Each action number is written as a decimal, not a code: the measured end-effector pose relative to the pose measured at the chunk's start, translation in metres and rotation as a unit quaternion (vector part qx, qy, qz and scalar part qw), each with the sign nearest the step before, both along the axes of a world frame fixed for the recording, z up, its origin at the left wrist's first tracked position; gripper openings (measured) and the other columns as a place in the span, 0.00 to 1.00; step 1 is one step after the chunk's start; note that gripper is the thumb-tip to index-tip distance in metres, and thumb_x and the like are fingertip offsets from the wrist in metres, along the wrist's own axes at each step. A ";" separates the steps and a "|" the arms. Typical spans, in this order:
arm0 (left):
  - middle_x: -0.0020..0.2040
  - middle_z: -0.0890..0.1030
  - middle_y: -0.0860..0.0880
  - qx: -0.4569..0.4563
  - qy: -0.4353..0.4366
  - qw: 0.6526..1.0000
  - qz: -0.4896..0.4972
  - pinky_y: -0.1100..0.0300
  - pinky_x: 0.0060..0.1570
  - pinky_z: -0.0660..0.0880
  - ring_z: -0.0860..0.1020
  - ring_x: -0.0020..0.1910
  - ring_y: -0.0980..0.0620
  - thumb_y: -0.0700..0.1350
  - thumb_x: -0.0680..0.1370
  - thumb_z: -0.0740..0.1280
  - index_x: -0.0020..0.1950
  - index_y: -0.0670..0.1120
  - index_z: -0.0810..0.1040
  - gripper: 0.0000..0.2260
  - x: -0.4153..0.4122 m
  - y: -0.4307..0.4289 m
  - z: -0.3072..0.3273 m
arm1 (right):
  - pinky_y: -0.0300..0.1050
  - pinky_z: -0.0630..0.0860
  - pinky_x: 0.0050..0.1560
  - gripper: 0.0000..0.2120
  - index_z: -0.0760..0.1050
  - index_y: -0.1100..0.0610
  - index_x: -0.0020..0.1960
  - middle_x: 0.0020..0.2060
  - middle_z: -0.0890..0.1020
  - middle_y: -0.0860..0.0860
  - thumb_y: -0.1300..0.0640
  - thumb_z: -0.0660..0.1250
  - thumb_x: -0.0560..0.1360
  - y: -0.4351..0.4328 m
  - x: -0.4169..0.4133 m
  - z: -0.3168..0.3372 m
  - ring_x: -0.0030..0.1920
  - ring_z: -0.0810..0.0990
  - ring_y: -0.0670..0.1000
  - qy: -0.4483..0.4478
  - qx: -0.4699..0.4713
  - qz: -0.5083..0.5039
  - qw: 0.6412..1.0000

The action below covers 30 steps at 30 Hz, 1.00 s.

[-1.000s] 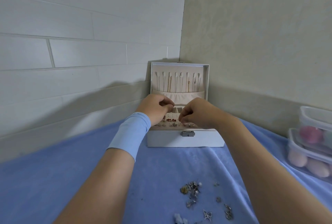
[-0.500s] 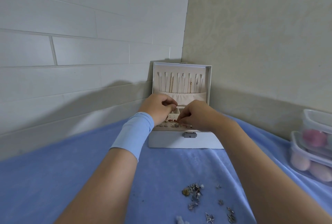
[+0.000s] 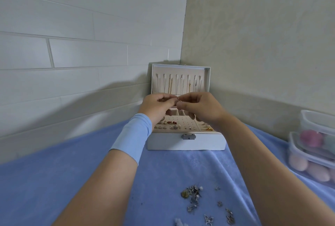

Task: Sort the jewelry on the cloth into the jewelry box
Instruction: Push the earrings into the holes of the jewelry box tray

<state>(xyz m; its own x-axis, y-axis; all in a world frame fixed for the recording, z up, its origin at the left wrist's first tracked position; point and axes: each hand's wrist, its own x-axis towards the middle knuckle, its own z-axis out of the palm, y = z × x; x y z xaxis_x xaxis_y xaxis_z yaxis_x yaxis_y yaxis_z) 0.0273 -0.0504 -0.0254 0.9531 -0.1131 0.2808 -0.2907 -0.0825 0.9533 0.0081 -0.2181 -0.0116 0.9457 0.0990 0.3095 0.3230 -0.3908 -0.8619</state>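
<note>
we see both hands meet above the open jewelry box (image 3: 168, 143), which sits at the far edge of the blue cloth (image 3: 72, 171), in the wall corner. the left hand (image 3: 156, 106) and right hand (image 3: 202, 107) each curl their fingertips together, pinching one small piece of jewelry (image 3: 178, 99) between them. stud earrings (image 3: 171, 122) sit in the box's front tray. the loose jewelry (image 3: 194, 194) lies by the cloth's near edge, and clear containers (image 3: 315, 135) stand at its right edge.
</note>
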 end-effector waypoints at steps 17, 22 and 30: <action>0.44 0.82 0.59 0.318 -0.096 0.943 0.026 0.60 0.46 0.75 0.79 0.44 0.56 0.48 0.77 0.68 0.47 0.56 0.85 0.06 0.004 -0.002 -0.010 | 0.35 0.75 0.36 0.02 0.87 0.52 0.39 0.30 0.83 0.42 0.57 0.78 0.70 -0.017 0.011 -0.015 0.31 0.79 0.39 -0.011 -0.207 -0.132 0.969; 0.47 0.78 0.55 0.422 -0.099 0.900 0.030 0.60 0.49 0.70 0.76 0.51 0.51 0.51 0.76 0.68 0.50 0.58 0.84 0.06 0.005 -0.003 -0.013 | 0.45 0.82 0.47 0.05 0.86 0.49 0.41 0.37 0.84 0.42 0.58 0.74 0.72 -0.012 0.010 -0.017 0.42 0.83 0.43 -0.010 -0.339 -0.111 0.934; 0.41 0.75 0.59 0.443 -0.099 0.891 0.002 0.61 0.47 0.69 0.75 0.48 0.51 0.50 0.77 0.67 0.48 0.58 0.84 0.05 0.008 -0.003 -0.018 | 0.43 0.79 0.50 0.07 0.86 0.50 0.51 0.46 0.84 0.46 0.59 0.71 0.76 -0.005 0.005 -0.007 0.48 0.81 0.47 -0.030 -0.447 -0.079 0.891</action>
